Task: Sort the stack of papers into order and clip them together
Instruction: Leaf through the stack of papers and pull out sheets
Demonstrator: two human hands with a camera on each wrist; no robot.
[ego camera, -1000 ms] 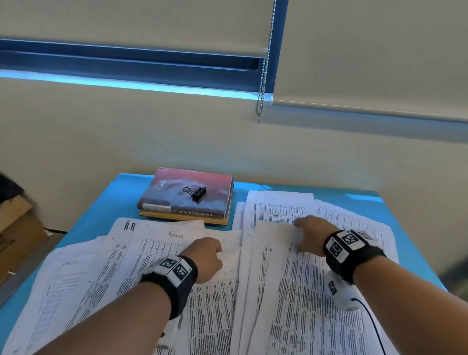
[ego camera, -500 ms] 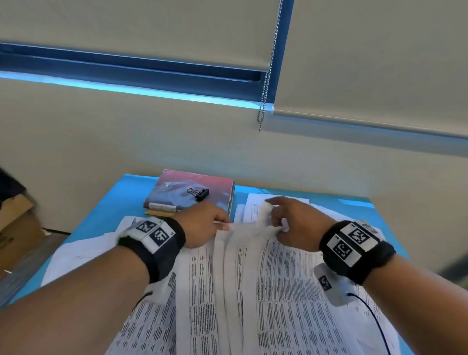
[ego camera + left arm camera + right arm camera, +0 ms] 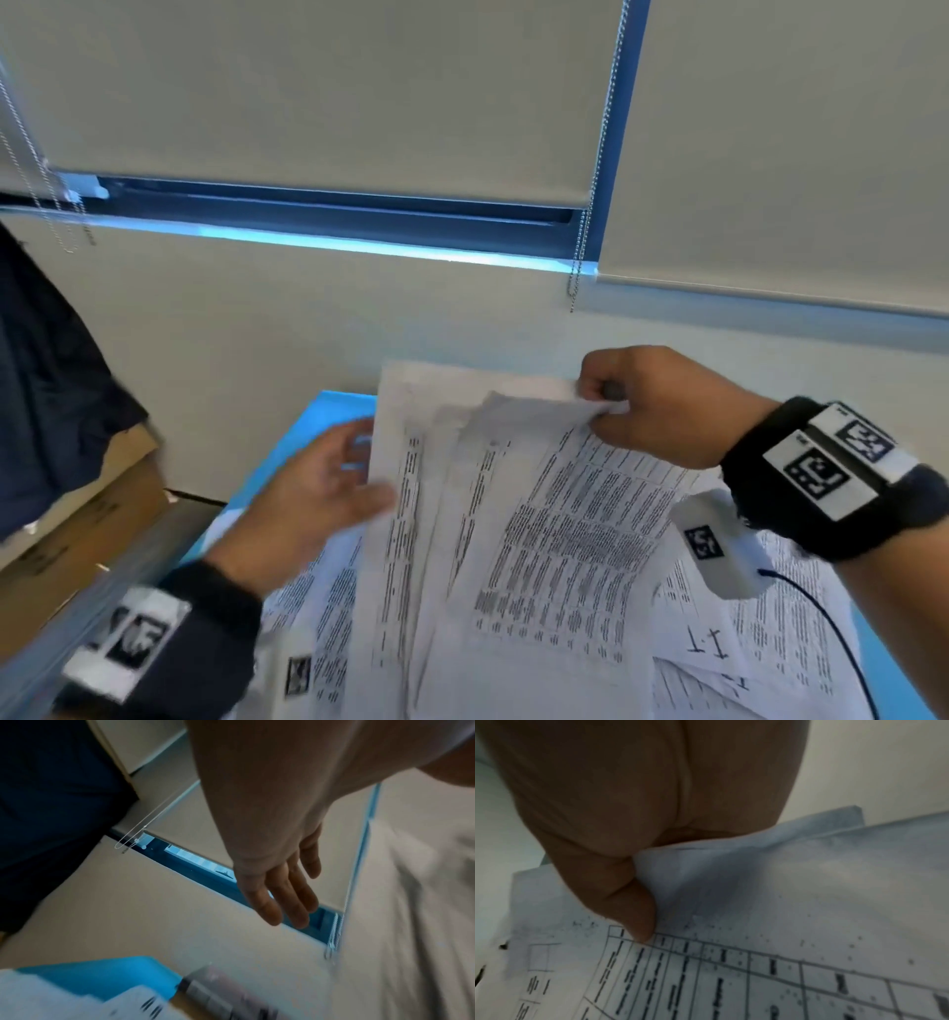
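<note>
right hand (image 3: 662, 406) pinches a lifted, uneven sheaf of papers (image 3: 513, 514); left hand (image 3: 313, 493) hovers beside it with fingers straight; sorting looks unfinished, clipping not begun.

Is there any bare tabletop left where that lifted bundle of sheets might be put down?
Little. Bare blue table shows only at the far left corner beside the left hand, plus a sliver at the near right edge. Loose papers crowd the rest, under the bundle the right hand pinches.
</note>
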